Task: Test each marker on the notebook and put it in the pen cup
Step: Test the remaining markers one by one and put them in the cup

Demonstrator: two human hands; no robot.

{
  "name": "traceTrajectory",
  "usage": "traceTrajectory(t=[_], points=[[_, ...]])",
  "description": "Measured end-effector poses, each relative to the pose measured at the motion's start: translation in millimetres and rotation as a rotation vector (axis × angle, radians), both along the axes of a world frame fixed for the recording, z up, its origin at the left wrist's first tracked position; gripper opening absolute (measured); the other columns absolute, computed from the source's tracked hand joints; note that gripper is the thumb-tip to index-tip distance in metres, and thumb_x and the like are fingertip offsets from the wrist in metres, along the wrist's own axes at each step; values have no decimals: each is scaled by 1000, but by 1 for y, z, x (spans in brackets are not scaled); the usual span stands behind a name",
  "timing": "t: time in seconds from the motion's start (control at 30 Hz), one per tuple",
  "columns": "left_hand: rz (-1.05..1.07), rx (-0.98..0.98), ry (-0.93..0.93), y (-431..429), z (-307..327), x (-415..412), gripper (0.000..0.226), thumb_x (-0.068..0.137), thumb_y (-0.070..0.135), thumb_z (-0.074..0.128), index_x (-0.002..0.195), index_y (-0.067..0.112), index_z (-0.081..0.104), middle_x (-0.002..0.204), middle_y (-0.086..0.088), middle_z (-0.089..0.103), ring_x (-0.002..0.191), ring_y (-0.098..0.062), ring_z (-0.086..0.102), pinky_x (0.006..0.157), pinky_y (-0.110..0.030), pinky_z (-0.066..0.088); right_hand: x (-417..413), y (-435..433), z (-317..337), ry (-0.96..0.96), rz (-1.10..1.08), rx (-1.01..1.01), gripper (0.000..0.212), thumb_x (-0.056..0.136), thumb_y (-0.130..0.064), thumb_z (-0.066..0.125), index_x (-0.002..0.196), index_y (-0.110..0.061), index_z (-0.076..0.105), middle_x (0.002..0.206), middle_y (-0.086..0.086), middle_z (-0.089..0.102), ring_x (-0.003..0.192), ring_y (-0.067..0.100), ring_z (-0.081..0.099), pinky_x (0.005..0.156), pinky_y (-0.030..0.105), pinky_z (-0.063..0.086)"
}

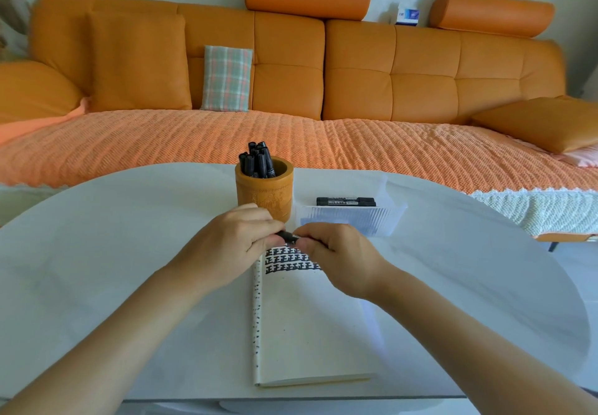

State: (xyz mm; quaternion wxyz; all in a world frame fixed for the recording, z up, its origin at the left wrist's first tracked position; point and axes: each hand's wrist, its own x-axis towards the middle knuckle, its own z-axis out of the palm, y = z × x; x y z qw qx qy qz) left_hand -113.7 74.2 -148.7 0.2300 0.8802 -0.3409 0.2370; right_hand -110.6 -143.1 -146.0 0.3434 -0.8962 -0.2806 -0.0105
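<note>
An open notebook point(310, 324) lies on the white table point(113, 253), with rows of black marks near its top edge. Above those marks both hands meet on one black marker point(289, 237). My left hand point(236, 246) pinches its left end and my right hand point(336, 259) grips the other end. Whether the cap is on or off is hidden by the fingers. A tan carved pen cup point(263, 194) stands just behind the hands with several black markers point(257, 160) upright in it.
A clear plastic tray point(352, 219) sits right of the cup, holding two black markers point(345, 201) lying flat. An orange sofa point(291, 68) with cushions runs along behind the table. The table's near edge point(291, 398) is just below the notebook.
</note>
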Motion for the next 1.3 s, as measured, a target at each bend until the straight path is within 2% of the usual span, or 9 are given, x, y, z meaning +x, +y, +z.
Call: traceTrajectory(t=[0.13, 0.27, 0.43, 0.57, 0.7, 0.87, 1.03, 1.17, 1.3], points=[[31, -79, -25, 1, 8, 9, 15, 89, 28, 66, 99, 18, 71, 83, 9, 58, 80, -10, 51, 65, -33, 47, 4, 2, 12, -48, -48, 7, 19, 102, -30, 49, 106, -36, 67, 88, -11, 53, 79, 7, 54, 74, 31, 46], [104, -227, -15, 6, 12, 26, 21, 90, 34, 64, 106, 21, 67, 92, 13, 58, 88, -7, 54, 74, -17, 42, 15, 1, 19, 38, -120, 130, 18, 96, -25, 61, 90, -43, 62, 87, -14, 59, 77, 7, 54, 77, 30, 46], [362, -466, -48, 22, 12, 57, 28, 92, 21, 59, 120, 18, 58, 106, 7, 53, 98, -12, 51, 83, -22, 44, 40, 10, 32, 40, -263, 287, 6, 93, -23, 66, 97, -28, 68, 89, -7, 67, 77, 8, 61, 73, 23, 49], [425, -587, 226, 30, 2, 78, 49, 93, 30, 58, 138, 19, 43, 133, 2, 45, 123, -15, 44, 103, -42, 42, 73, 28, 59, -41, -329, 414, 14, 95, -18, 63, 108, -16, 66, 92, 0, 69, 81, 17, 67, 68, 27, 57], [293, -584, 475, 28, -5, 84, 60, 88, 43, 61, 142, 31, 36, 144, 7, 37, 134, -14, 36, 109, -42, 35, 100, 52, 78, -99, -323, 500, 34, 95, -11, 62, 126, -23, 51, 95, 3, 66, 81, 18, 72, 68, 35, 61], [175, -627, 509, 25, -10, 91, 57, 75, 55, 66, 127, 49, 44, 129, 13, 51, 121, -11, 49, 102, -46, 45, 116, 63, 68, -228, -246, 323, 67, 93, -9, 63, 139, -47, 32, 93, 1, 65, 74, 18, 71, 61, 33, 59], [176, -639, 482, 25, -11, 91, 64, 74, 54, 68, 132, 45, 41, 128, 11, 53, 121, -10, 50, 102, -44, 46, 115, 65, 54, -198, -260, 137, 42, 94, -15, 61, 126, -39, 50, 89, -9, 69, 80, 2, 66, 57, 12, 43], [225, -628, 451, 22, -12, 90, 67, 77, 49, 70, 136, 38, 40, 132, 10, 50, 124, -10, 47, 105, -40, 42, 116, 64, 44, -262, -266, 2, 26, 100, -23, 53, 124, -27, 64, 101, -3, 70, 90, 13, 62, 68, 19, 46], [232, -632, 448, 22, -12, 89, 68, 72, 57, 68, 132, 38, 43, 127, 13, 54, 119, -8, 51, 101, -41, 46, 119, 65, 49, -251, -309, 44, 25, 94, -26, 64, 119, -28, 67, 90, -14, 69, 76, 1, 60, 62, 16, 45]])
